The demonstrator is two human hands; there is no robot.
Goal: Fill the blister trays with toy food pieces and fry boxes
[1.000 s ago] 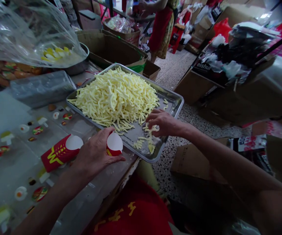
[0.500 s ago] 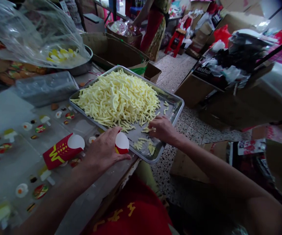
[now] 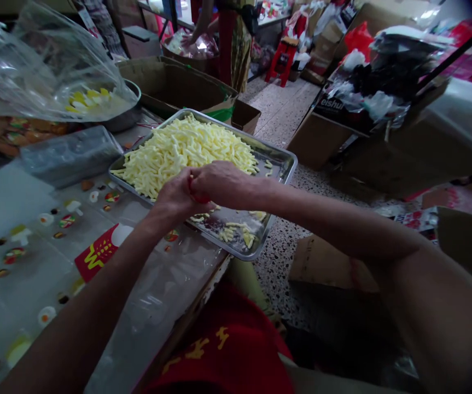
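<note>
My left hand (image 3: 175,192) is closed around a small red fries carton (image 3: 198,196), held over the near edge of the metal tray (image 3: 291,169). Only a red strip of that carton shows between the hands. Curled over its mouth, my right hand (image 3: 224,183) hides its own fingertips and whatever they hold. Behind both hands rises a heap of pale yellow french-fry-shaped pieces (image 3: 203,139). A few loose fry pieces (image 3: 236,232) lie in the tray's near corner. On the table, left of my left forearm, lies another red fries carton (image 3: 98,253) with a yellow mark.
The table cover (image 3: 137,323) has printed food pictures. A clear plastic bag (image 3: 75,65) bulges over a pan (image 3: 133,104) at the back left. Open cardboard boxes (image 3: 170,79) stand behind the tray, and more boxes (image 3: 321,268) are at right. Another person's arm (image 3: 203,24) reaches in at the top.
My right hand has moved left from the tray's loose pieces to the carton. My left hand has lifted the carton and brought it over the tray's edge. The view has shifted slightly.
</note>
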